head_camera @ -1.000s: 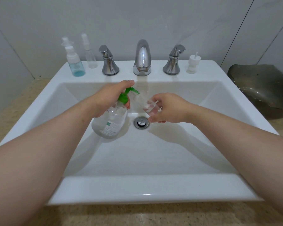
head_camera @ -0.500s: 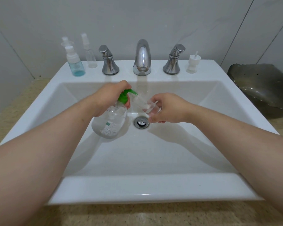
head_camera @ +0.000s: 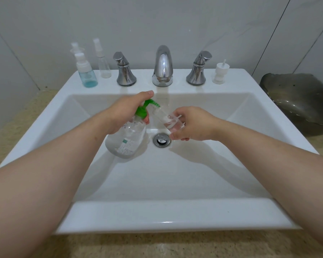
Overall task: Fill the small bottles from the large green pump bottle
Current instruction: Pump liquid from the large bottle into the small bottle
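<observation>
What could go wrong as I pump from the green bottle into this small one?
The small bottle in your right hand is tilted, its narrow mouth at the nozzle of the green pump bottle; a squirt could miss and run down the drain. Your left hand holds that bottle tilted, so it might slip.

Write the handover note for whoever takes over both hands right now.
Left hand: grips the green pump bottle at the neck, one finger over the pump head. The bottle is tilted inside the sink basin.
Right hand: holds a small clear bottle, uncapped and tilted, mouth at the pump nozzle.
Back ledge: blue-tinted spray bottle and clear spray bottle at left, both capped; loose white spray cap at right.
Done: mouth and nozzle lined up; fill level cannot be told.
Left: pump until full, cap it, then probably fill the ledge bottles.
</observation>
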### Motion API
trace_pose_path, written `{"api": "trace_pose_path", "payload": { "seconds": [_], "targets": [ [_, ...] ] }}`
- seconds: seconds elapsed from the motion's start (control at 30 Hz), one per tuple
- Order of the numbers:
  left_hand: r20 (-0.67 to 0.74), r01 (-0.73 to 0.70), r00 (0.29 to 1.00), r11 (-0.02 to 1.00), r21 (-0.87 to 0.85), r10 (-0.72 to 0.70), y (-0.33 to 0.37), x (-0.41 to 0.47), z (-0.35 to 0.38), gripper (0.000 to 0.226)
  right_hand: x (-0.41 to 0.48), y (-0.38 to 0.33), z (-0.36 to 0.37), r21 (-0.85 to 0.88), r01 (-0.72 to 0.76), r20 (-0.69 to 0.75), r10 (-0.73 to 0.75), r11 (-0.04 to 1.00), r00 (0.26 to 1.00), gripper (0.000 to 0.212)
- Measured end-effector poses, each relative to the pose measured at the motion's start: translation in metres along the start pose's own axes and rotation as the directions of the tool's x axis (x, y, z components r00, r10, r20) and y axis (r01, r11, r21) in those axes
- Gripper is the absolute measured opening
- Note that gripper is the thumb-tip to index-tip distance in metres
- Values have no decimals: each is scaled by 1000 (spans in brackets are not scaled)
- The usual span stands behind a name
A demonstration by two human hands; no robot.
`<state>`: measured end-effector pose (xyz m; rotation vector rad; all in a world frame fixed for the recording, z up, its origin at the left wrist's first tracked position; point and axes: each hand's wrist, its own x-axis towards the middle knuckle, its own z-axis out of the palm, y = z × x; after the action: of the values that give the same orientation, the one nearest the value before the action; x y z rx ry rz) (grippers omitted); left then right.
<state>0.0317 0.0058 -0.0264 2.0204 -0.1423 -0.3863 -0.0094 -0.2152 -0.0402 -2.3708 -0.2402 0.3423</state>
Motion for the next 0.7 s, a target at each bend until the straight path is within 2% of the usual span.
{"api": "trace_pose_path", "payload": {
  "seconds": [0.7],
  "targets": [
    [-5,9,1000,1000,12,-8,1,-1,-1,55,-1,0,0,-9,4,3,-4,1000,1000,35]
  ]
}}
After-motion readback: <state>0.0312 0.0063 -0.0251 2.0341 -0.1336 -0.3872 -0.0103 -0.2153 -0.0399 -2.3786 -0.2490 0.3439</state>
